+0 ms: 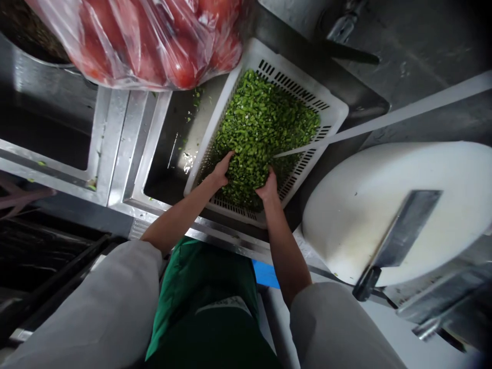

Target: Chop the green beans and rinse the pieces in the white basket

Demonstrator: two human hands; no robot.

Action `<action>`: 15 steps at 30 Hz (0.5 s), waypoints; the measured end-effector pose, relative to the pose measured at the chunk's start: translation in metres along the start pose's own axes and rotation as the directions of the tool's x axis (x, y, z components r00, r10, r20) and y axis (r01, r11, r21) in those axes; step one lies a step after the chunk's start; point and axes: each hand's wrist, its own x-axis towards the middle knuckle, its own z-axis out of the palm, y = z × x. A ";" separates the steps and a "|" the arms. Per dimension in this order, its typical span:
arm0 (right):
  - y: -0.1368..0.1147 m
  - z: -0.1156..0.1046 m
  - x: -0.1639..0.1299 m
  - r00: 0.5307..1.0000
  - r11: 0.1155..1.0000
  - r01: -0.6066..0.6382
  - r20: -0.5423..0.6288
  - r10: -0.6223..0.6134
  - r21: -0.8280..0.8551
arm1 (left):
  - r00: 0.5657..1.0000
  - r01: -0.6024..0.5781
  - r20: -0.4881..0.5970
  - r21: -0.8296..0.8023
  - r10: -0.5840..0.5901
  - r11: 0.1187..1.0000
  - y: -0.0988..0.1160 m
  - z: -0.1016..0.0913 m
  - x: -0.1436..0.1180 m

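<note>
A white slotted plastic basket (330, 110) sits tilted in a steel sink (169, 154) and holds a heap of chopped green vegetable pieces (265, 118). My left hand (222, 169) is pushed into the near left side of the heap, fingers spread among the pieces. My right hand (268, 188) rests at the near right side of the heap, cupping pieces against it. A thin stream of water (384, 120) runs in from the right onto the greens.
A round white chopping board (369, 205) stands at the right with a cleaver (400, 236) lying on it. A clear plastic bag of tomatoes (154, 36) hangs over the top left. A second sink basin (42, 128) lies at the left.
</note>
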 end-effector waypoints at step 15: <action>-0.132 -0.010 0.084 0.797 0.656 0.350 -0.155 -0.584 -0.669 | 0.774 -0.418 -0.070 0.690 0.630 0.591 0.094 0.028 0.041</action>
